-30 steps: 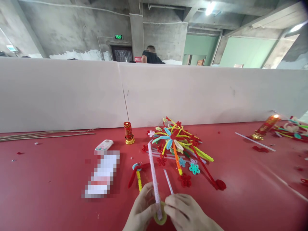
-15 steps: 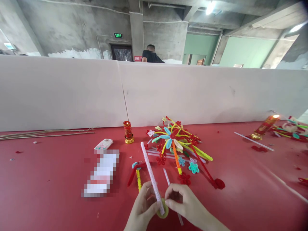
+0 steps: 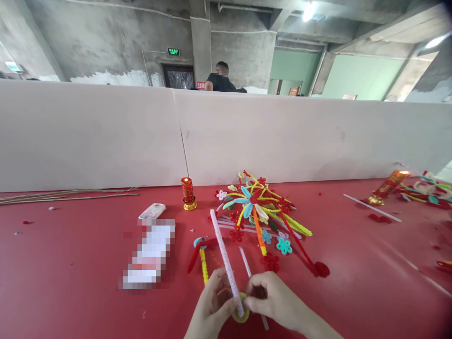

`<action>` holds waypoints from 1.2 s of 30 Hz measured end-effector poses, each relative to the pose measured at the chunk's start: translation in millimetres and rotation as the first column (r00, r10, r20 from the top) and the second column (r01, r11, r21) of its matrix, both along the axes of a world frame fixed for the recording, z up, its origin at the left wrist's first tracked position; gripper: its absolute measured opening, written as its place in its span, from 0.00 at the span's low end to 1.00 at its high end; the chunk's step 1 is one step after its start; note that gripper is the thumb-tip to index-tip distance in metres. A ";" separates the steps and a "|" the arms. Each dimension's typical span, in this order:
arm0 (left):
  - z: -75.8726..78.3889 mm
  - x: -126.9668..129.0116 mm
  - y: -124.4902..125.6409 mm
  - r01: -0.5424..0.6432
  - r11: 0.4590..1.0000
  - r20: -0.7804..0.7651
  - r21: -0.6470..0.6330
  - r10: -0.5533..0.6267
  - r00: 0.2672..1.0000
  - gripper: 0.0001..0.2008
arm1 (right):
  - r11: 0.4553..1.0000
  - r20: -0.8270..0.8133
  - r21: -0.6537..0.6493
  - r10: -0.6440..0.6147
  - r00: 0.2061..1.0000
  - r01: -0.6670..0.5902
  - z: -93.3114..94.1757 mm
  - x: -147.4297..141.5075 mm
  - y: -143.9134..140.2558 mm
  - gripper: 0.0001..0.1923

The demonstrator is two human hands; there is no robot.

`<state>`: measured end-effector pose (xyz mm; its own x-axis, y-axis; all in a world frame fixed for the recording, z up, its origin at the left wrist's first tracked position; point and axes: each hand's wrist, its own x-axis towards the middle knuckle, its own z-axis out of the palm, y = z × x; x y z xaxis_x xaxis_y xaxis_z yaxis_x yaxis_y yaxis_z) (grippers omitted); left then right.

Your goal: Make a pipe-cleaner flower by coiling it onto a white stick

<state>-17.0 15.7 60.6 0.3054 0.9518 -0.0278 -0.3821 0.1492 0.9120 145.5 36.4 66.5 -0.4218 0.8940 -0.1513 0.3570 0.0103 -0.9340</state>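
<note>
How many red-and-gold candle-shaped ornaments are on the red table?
2. One red-and-gold candle ornament stands upright near the white partition, left of the pipe-cleaner flower pile. The other candle ornament leans at the far right. More could be hidden beyond the frame edge.

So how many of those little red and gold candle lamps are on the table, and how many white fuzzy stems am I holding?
Red and gold candle lamps: 2, one near the divider, one far right
White fuzzy stems in hand: 1
Total: 3
</note>
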 end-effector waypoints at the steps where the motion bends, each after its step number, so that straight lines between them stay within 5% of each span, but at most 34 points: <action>1: -0.5 0.2 0.3 0.001 1.000 -0.002 0.006 -0.001 1.000 0.07 | 1.000 0.020 0.015 -0.015 1.000 0.014 0.3 -1.2 -1.1 0.05; 4: -2.8 0.3 1.0 -0.018 1.000 -0.011 0.021 0.018 1.000 0.07 | 0.985 0.116 0.170 -0.042 0.992 0.021 2.3 -4.1 -3.9 0.08; 7: -4.8 -0.5 0.5 -0.049 0.998 -0.021 0.024 0.050 0.999 0.07 | 0.902 0.220 0.421 -0.001 0.975 -0.094 6.0 -4.5 -5.4 0.11; 10: -5.6 -1.2 -0.1 -0.067 0.998 -0.030 0.018 0.067 0.997 0.07 | 0.835 0.290 0.513 0.048 0.956 -0.197 7.8 -2.5 -4.5 0.13; 18: -5.0 -0.3 -1.2 -0.058 0.997 -0.009 -0.046 0.058 0.998 0.10 | 0.941 0.162 0.306 0.098 0.982 -0.144 9.0 3.8 2.1 0.14; 21: -3.6 -0.8 -2.7 -0.048 0.995 0.006 -0.088 0.049 0.999 0.11 | 0.963 0.101 0.268 -0.022 0.995 -0.006 8.2 10.9 7.6 0.17; 25: -4.5 -0.2 -3.1 -0.032 0.997 0.018 -0.075 0.033 0.999 0.11 | 0.901 0.054 0.388 -0.230 0.972 0.192 0.9 21.8 17.5 0.16; 28: -9.4 1.0 -2.3 -0.013 0.999 0.013 -0.030 0.014 1.000 0.11 | 0.904 0.021 0.389 -0.202 0.979 0.178 -2.7 22.7 19.4 0.18; 36: -23.0 -1.8 -1.4 0.056 0.998 -0.002 -0.007 -0.056 0.998 0.15 | 0.988 -0.330 0.070 -0.110 0.938 0.141 -4.0 12.1 14.4 0.18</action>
<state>-18.8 14.2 37.6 0.3580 0.9331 -0.0344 -0.3714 0.1761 0.9116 157.7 50.7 62.4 -0.3179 0.9463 0.0595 0.0390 0.0757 -0.9964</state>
